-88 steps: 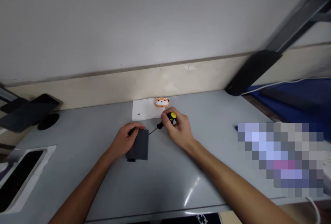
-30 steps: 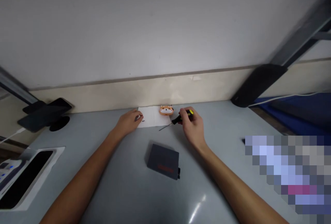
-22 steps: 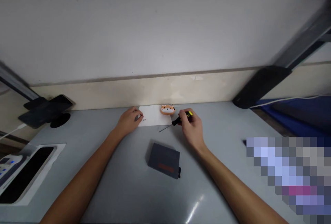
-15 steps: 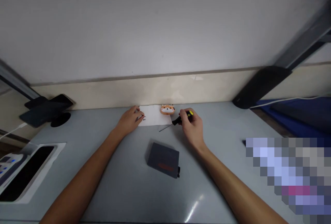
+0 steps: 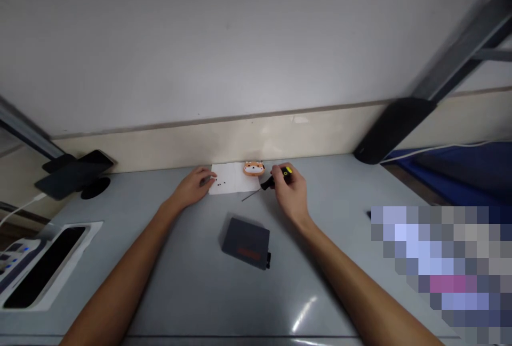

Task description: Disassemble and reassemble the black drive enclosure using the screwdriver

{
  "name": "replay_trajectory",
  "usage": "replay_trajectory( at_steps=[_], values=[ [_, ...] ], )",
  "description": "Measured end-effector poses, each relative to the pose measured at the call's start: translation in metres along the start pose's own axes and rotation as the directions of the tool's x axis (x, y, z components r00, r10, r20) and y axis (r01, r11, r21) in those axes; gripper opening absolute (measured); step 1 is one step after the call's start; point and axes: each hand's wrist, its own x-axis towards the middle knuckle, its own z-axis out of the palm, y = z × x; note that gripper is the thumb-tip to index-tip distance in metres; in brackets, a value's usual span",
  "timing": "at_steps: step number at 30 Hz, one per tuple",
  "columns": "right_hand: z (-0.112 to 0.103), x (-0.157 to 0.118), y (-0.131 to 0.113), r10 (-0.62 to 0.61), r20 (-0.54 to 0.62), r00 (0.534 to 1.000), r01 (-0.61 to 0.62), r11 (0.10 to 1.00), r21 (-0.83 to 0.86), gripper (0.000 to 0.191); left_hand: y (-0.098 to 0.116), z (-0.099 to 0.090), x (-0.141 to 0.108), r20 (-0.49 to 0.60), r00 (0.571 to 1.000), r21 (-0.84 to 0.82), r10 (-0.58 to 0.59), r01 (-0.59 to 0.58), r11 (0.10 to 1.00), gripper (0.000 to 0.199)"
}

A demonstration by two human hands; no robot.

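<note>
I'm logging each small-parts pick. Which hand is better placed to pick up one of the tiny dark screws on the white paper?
Probably the left hand: its fingertips rest at the white paper's edge beside the tiny dark screws and hold nothing. The right hand is shut on the screwdriver, farther from them.

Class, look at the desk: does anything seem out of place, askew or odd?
The dark box lies askew on the desk, apart from both hands. Tiny dark specks, too small to identify, lie loose on the white paper.

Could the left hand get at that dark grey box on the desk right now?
Probably yes. The left hand rests at the white paper, and the box lies on bare desk nearer the person, with nothing between them.
</note>
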Motion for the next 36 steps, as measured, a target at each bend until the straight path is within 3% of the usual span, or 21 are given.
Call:
replay_trajectory(
  at_steps=[4,7,10,12,14,17,22,25,29,32,36],
  values=[
    [-0.008,0.004,-0.007,-0.043,-0.068,0.997,0.043,0.999,0.011,0.025,0.030,-0.007,-0.028,-0.068,0.996,-0.029,0.057,-0.060,0.998,0.024],
    [-0.021,0.008,-0.017,-0.166,-0.096,0.981,0.165,0.986,-0.028,0.023,0.062,-0.006,-0.056,0.105,0.986,-0.188,0.126,-0.105,0.976,0.039],
    [-0.031,0.004,-0.031,-0.232,0.124,0.965,0.245,0.965,-0.098,0.021,0.084,-0.004,-0.076,0.264,0.952,-0.296,0.152,-0.070,0.953,0.070],
    [-0.031,-0.003,-0.041,-0.219,0.343,0.913,0.283,0.948,-0.148,0.021,0.090,-0.002,-0.079,0.294,0.940,-0.322,0.172,-0.072,0.944,0.068],
    [-0.028,-0.011,-0.047,-0.196,0.493,0.848,0.319,0.931,-0.178,0.024,0.091,0.002,-0.078,0.279,0.944,-0.320,0.175,-0.081,0.944,0.060],
    [-0.021,-0.019,-0.048,-0.199,0.571,0.796,0.371,0.907,-0.202,0.026,0.090,0.010,-0.075,0.204,0.971,-0.262,0.128,-0.072,0.962,0.052],
    [-0.023,-0.013,-0.036,-0.260,0.450,0.854,0.424,0.850,-0.314,0.024,0.089,0.022,-0.075,0.083,0.994,-0.147,0.065,-0.052,0.988,0.046],
    [-0.029,-0.006,-0.032,-0.277,0.378,0.883,0.416,0.836,-0.358,0.022,0.084,0.022,-0.076,0.102,0.989,-0.123,0.104,-0.091,0.988,0.054],
    [-0.031,-0.003,-0.032,-0.211,0.413,0.886,0.370,0.858,-0.357,0.025,0.075,0.020,-0.077,0.138,0.968,-0.101,0.207,-0.194,0.976,0.067],
    [-0.026,-0.007,-0.033,-0.198,0.438,0.877,0.359,0.876,-0.323,0.025,0.072,0.021,-0.078,0.116,0.965,-0.086,0.236,-0.227,0.970,0.064],
    [-0.017,-0.016,-0.032,-0.186,0.394,0.900,0.320,0.895,-0.310,0.027,0.074,0.024,-0.078,0.089,0.966,-0.080,0.243,-0.236,0.968,0.060]
  ],
)
